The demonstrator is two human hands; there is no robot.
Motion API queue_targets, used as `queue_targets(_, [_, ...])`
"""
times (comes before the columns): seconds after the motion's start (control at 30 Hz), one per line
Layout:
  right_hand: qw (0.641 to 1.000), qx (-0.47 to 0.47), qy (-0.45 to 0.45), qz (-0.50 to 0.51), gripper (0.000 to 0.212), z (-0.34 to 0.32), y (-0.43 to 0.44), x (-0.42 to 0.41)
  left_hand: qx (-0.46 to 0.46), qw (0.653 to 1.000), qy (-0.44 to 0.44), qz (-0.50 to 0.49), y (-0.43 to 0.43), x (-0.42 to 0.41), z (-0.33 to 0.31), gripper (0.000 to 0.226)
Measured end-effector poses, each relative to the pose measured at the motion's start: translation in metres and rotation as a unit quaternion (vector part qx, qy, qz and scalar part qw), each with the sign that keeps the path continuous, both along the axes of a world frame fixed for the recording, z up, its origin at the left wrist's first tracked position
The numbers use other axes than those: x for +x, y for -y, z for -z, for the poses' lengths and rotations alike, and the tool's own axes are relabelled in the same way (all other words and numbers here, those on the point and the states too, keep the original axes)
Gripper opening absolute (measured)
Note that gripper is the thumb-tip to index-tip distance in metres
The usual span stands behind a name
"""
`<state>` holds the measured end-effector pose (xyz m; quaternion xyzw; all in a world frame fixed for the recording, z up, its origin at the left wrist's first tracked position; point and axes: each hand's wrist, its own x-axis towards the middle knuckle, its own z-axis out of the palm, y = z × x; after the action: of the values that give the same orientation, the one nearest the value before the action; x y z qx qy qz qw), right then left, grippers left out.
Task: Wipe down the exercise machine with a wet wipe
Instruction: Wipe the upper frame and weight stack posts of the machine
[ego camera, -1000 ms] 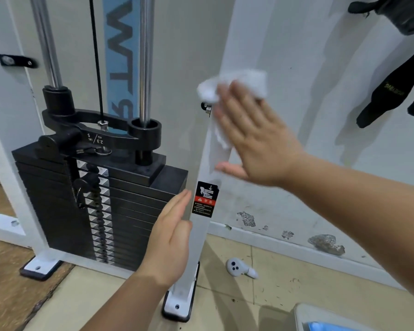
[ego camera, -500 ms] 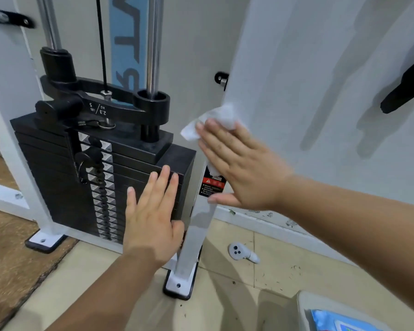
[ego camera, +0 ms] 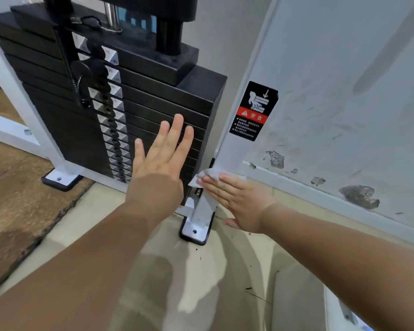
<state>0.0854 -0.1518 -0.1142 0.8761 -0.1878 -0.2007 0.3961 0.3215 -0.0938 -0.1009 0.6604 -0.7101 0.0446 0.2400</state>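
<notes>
Right grip (ego camera: pixel 239 201) is held released, its fingers straight and laid flat on the wet wipe (ego camera: pixel 207 175). The wipe is pressed against the lower part of the white upright post (ego camera: pixel 230 154) of the exercise machine, just above the post's foot plate (ego camera: pixel 194 231). The thumb is spread downward, off the post. The wipe is crumpled, and its edge is seen past the fingertips at the left face of the post.

Left grip (ego camera: pixel 160 154) is likewise released, with fingers straight and slightly spread. It is held to the left of the post, in front of the lower plates of the black weight stack (ego camera: pixel 153 99); whether the plates are touched cannot be told.

The stack is set just left of the post, and a column of labels and pin holes is seen running down its front. A black selector pin (ego camera: pixel 81 82) is seen further left, high in the stack. A black and red warning sticker (ego camera: pixel 253 111) is stuck to the post above the wipe.

To the right of the post a scuffed white wall (ego camera: pixel 344 91) is seen, with patches of flaked paint (ego camera: pixel 359 197) near its base. Pale floor tiles (ego camera: pixel 177 271) are laid below the post, and a brown floor surface (ego camera: pixel 22 199) is seen far to its left.
</notes>
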Motion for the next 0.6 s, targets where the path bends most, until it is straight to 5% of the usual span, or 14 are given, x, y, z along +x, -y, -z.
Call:
queue_targets(0.23, [0.977,-0.088,0.195,-0.03,0.087,-0.023,0.007,-0.017,-0.057,0.998,0.037,-0.009,0.009,-0.001,0.012,0.131])
queue_targets(0.6, [0.986,0.144,-0.059,0.053,0.091,0.115,-0.01,0.001,-0.065,0.997,-0.021,-0.035,0.002,-0.001,0.034,0.113])
